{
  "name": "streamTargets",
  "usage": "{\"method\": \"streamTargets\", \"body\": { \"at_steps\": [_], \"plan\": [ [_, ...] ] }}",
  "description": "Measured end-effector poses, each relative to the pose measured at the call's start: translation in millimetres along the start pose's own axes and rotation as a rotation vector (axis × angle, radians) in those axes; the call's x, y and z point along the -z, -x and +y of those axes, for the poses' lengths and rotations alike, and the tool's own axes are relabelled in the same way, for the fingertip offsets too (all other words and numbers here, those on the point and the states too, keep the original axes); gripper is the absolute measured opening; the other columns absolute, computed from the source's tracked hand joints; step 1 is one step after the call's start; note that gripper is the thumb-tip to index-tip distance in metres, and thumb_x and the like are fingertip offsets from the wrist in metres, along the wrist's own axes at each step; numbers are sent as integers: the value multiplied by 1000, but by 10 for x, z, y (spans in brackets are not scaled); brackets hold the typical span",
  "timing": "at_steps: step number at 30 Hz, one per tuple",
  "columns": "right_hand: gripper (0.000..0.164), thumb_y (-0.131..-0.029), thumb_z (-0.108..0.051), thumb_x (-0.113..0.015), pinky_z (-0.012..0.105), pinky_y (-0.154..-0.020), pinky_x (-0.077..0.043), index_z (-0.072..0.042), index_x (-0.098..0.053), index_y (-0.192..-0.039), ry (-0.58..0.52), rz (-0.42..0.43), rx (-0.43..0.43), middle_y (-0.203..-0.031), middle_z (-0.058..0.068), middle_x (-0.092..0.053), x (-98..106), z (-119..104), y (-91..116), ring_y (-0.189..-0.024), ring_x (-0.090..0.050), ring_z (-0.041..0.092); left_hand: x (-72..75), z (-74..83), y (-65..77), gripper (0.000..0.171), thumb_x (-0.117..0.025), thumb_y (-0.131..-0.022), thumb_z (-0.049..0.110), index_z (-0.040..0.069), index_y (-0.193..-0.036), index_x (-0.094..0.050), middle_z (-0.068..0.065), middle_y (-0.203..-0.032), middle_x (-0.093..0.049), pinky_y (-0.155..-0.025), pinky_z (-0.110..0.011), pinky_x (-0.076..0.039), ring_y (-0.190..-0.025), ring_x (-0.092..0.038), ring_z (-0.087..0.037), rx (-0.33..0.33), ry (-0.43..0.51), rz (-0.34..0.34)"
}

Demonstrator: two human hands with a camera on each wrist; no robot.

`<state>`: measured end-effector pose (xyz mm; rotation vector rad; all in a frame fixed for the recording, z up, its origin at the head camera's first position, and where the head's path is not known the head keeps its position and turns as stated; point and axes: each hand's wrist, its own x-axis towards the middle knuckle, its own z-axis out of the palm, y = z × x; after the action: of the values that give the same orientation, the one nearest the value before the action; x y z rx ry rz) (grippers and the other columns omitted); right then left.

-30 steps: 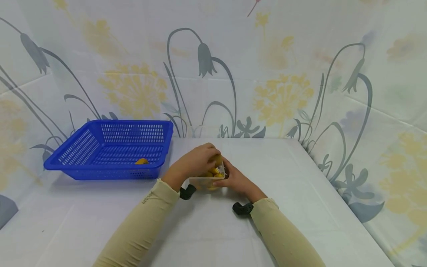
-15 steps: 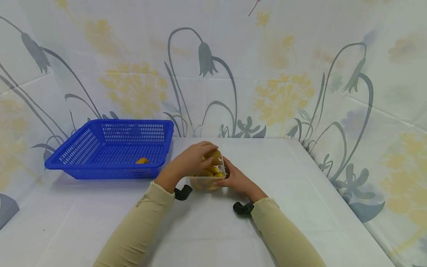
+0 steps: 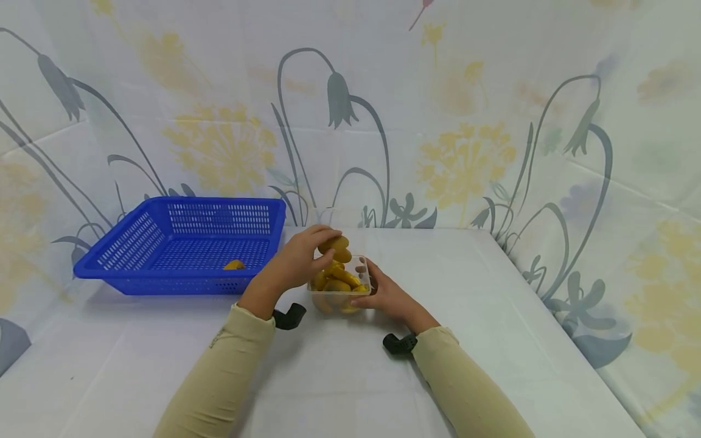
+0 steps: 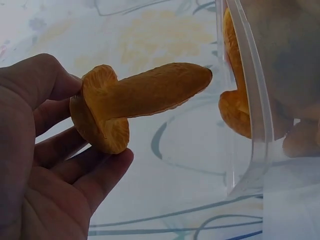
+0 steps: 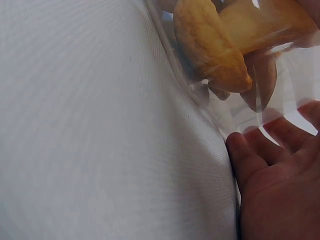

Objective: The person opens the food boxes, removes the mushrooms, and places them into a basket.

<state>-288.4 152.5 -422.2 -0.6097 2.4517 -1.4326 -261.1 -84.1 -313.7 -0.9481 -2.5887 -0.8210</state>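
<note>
My left hand (image 3: 296, 258) pinches a yellow-brown mushroom (image 4: 155, 92) by its cap, between thumb and fingertips. In the left wrist view the stem points right, towards a clear plastic box (image 4: 257, 95). In the head view this mushroom is held just above the box's left part. My right hand (image 3: 387, 295) grips the box at its right side, with the thumb at the front and the fingers round the far side. Several yellow-brown mushrooms (image 3: 341, 281) lie in the box. They show through its wall in the right wrist view, close to my right fingers (image 5: 245, 160).
A blue perforated plastic basket (image 3: 181, 285) stands on the left of the white-covered table (image 3: 339, 377), and one yellow-brown piece (image 3: 234, 264) shows inside it. Behind the table hangs a flower-print cloth (image 3: 350, 152). Dark bands (image 3: 398, 344) sit at both wrists.
My left hand has moved left and back from over the box, bringing the mushroom up in its fingers and uncovering the mushrooms inside. My right hand has stayed on the box.
</note>
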Motion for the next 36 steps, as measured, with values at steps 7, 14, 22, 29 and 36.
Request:
{"method": "streamTargets", "body": {
  "at_steps": [7, 14, 22, 29, 36],
  "plan": [
    [109, -76, -39, -81, 47, -115, -33, -26, -8, -157, 17, -2, -7, -156, -1, -35, -7, 4, -1, -141, -38, 21, 23, -45, 13, 38, -57, -96, 13, 3, -133, -56, -15, -133, -57, -100, -41, -51, -116, -59, -29, -4, 7, 11],
    [108, -77, -36, -80, 47, -115, -34, -25, -9, -157, 5, -2, -7, -156, 0, -34, -10, -20, 5, -140, -40, 22, 87, -70, 23, 38, -57, -96, 14, 3, -133, -56, -15, -132, -58, -98, -41, -52, -111, -61, -28, 5, -1, 20],
    [109, -78, -33, -80, 47, -116, -32, -21, -6, -157, -7, -16, 3, -157, 3, -32, 11, -22, 0, -141, -39, 24, 231, -185, 85, 38, -56, -97, 16, 6, -134, -56, -13, -130, -58, -100, -43, -50, -109, -59, -27, 88, -11, 56],
    [108, -78, -30, -80, 47, -116, -32, -20, -7, -157, -14, -16, 8, -157, 4, -32, 14, -8, -10, -141, -38, 24, 381, -262, 147, 39, -54, -98, 17, 6, -135, -55, -15, -134, -56, -99, -46, -49, -112, -58, -30, 166, -21, 75],
    [108, -80, -20, -78, 49, -117, -30, -16, -3, -157, -22, -36, -11, -159, 10, -27, 19, -39, 1, -143, -34, 29, 502, -345, 206, 38, -53, -99, 18, 7, -136, -53, -15, -136, -54, -102, -48, -46, -117, -55, -32, 265, -25, 85]
  ]
}}
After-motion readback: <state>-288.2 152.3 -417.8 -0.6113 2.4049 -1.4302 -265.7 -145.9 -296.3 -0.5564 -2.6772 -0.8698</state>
